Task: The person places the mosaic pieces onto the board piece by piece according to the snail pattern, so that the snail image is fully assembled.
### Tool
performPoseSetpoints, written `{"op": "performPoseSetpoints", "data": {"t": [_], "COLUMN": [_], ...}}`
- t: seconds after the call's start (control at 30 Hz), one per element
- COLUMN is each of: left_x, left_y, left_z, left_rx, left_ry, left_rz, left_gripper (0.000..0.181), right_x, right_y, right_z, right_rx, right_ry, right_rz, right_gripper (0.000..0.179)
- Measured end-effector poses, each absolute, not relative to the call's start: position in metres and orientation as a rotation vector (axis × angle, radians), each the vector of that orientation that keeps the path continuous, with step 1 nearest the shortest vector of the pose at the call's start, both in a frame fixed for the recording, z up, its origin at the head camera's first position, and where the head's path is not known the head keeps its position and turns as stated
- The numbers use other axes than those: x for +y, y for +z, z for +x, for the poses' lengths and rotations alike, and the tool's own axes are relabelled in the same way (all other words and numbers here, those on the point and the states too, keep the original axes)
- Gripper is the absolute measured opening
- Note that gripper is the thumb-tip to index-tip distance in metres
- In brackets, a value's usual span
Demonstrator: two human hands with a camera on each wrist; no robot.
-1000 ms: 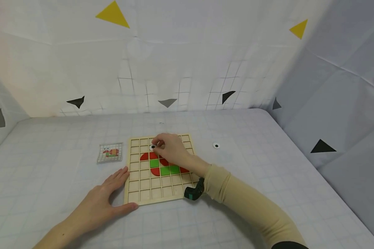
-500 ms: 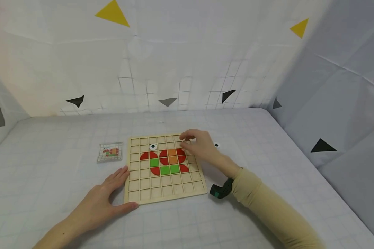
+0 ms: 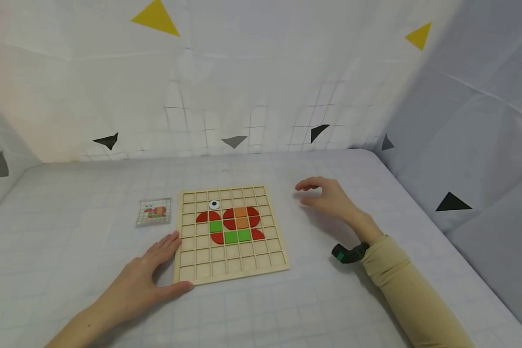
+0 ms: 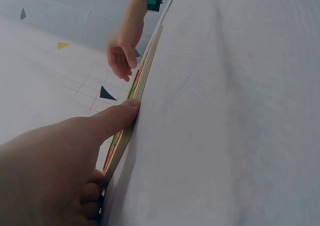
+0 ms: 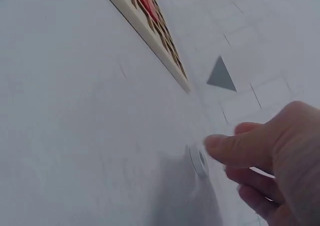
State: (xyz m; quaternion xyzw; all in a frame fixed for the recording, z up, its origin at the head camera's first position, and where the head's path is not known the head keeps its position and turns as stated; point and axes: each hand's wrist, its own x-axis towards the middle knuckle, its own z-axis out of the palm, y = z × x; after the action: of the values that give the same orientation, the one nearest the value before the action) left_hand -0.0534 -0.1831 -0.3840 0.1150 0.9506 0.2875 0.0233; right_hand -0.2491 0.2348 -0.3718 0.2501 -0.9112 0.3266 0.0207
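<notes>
A square wooden grid board (image 3: pixel 226 278) lies on the table, with red rounded pieces (image 3: pixel 253 212), green squares (image 3: pixel 230 237) and orange squares (image 3: pixel 241 217) in its cells. One white eye disc (image 3: pixel 214 205) sits in an upper cell. My left hand (image 3: pixel 143 276) rests at the board's near left corner, fingers along its left side and thumb on the front edge. Right of the board, my right hand (image 3: pixel 330 198) hovers with thumb and fingers apart. In the right wrist view, a second eye disc (image 5: pixel 197 160) is right by the thumb tip; the hand hides it from the head view.
A small picture card (image 3: pixel 154 212) with a matching coloured pattern on a grid lies left of the board. White cloth walls (image 3: pixel 261 87) with yellow and dark triangles stand behind and beside the table. A dark wristband device (image 3: pixel 350 253) is on my right wrist.
My right hand has let go of the first eye disc on the board and moved right, off the board, to the second disc. My left hand has stayed in place.
</notes>
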Motion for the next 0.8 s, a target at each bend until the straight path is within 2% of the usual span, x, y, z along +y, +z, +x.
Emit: {"op": "performPoseSetpoints", "data": {"t": [0.3, 0.8], "left_x": [-0.184, -0.184], "left_y": [-0.385, -0.385], "left_z": [-0.054, -0.053], "left_rx": [2.923, 2.934], "left_ry": [0.891, 0.906], "left_rz": [0.328, 0.348], "left_gripper": [0.102, 0.100], "right_x": [0.249, 0.237], "right_y": [-0.377, -0.379], "right_z": [-0.255, -0.250], "right_rx": [-2.876, -2.824], "right_ry": [1.017, 1.023], "right_rz": [0.816, 0.830], "right_gripper": [0.031, 0.026]}}
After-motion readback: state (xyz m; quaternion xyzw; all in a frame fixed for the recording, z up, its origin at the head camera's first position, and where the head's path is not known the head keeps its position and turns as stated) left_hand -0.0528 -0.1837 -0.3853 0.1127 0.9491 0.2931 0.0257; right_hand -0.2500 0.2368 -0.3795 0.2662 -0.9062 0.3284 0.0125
